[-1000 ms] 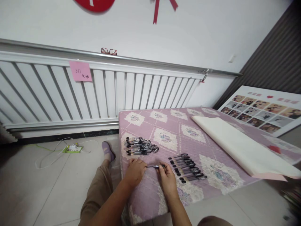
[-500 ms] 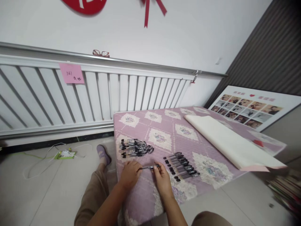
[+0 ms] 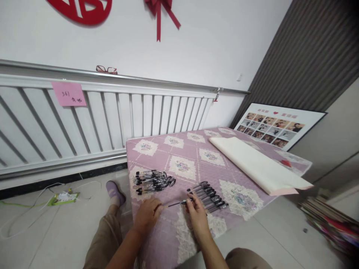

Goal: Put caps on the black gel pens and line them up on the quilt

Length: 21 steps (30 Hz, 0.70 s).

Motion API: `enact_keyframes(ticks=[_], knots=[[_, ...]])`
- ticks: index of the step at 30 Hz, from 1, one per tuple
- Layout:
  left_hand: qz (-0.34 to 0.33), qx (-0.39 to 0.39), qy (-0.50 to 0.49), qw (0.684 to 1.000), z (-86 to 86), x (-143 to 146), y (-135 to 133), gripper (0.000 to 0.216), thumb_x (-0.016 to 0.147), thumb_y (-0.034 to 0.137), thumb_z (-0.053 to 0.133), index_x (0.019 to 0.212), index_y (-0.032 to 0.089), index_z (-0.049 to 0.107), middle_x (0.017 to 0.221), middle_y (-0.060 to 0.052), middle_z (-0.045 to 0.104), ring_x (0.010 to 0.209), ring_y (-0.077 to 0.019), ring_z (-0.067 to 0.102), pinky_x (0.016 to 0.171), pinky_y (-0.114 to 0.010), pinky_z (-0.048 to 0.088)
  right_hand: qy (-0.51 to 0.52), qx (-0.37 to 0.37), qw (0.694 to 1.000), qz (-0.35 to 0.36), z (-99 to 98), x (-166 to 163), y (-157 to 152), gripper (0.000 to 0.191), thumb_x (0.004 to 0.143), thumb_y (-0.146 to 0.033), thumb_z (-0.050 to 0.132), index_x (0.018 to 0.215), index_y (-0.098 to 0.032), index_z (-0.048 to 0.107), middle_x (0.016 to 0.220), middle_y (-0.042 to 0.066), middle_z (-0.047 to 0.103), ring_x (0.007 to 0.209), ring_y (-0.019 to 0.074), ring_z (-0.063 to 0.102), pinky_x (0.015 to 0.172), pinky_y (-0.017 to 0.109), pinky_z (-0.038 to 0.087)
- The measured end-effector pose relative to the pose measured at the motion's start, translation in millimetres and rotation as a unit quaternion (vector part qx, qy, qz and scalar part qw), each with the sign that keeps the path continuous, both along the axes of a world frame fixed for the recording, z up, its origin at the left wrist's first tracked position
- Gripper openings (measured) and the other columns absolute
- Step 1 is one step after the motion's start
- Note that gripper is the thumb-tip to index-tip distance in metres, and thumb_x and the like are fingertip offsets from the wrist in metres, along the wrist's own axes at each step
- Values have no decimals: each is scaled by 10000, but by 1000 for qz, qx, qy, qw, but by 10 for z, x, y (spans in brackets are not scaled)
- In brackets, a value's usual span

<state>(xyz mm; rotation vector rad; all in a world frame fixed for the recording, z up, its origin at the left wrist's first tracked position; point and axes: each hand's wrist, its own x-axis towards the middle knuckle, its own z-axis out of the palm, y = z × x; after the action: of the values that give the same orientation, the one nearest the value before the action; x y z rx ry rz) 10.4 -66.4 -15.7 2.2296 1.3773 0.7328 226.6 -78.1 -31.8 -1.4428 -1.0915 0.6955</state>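
A slim dark pen (image 3: 177, 203) lies level between my two hands, just above the quilted pink cover. My right hand (image 3: 198, 215) pinches its thicker black end. Its thin end reaches the pinched fingertips of my left hand (image 3: 148, 215); the tip there is pale and too small to make out. Beyond my left hand is a loose pile of clear-barrelled pens (image 3: 151, 182) with black ends. Just past my right hand several capped black pens (image 3: 209, 196) lie side by side in a slanting row, partly hidden by that hand.
A large cream sheet (image 3: 252, 164) lies on the right of the quilted cover (image 3: 157, 246). Behind stand a white radiator (image 3: 146, 116) and a photo board (image 3: 269, 125). A power strip (image 3: 63, 198) with cables is on the floor at left, and stacked papers (image 3: 333, 224) at right.
The view has swung right, shifting the scene leftward. My right hand and its end of the pen now sit nearer the row of pens, with a wider gap between my hands.
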Motion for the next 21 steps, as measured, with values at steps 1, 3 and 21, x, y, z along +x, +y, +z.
enact_keyframes(ticks=[1, 3, 21], knots=[[2, 4, 0, 1000, -8, -1, 4, 225, 912, 296, 400, 889, 230, 614, 908, -13, 651, 901, -175, 569, 840, -307, 368, -4, 2, 1000, -18, 48, 120, -1, 429, 786, -453, 553, 1097, -162, 609, 673, -2, 605, 569, 150, 533, 545, 262, 453], [3, 7, 2, 1000, -26, -3, 16, 230, 915, 292, 396, 890, 229, 616, 900, -8, 653, 886, -171, 574, 832, -300, 374, -12, -10, 999, -41, 146, 413, 11, 459, 783, -460, 538, 1122, -156, 595, 695, 8, 624, 552, 152, 539, 522, 265, 451], [9, -4, -3, 1000, -59, 5, 47, 239, 908, 292, 400, 839, 220, 617, 839, -6, 649, 823, -171, 571, 782, -292, 383, -254, -177, 945, -102, 273, 1624, 486, 386, 741, -350, 518, 1001, -117, 682, 667, 83, 684, 570, 201, 621, 593, 302, 455]])
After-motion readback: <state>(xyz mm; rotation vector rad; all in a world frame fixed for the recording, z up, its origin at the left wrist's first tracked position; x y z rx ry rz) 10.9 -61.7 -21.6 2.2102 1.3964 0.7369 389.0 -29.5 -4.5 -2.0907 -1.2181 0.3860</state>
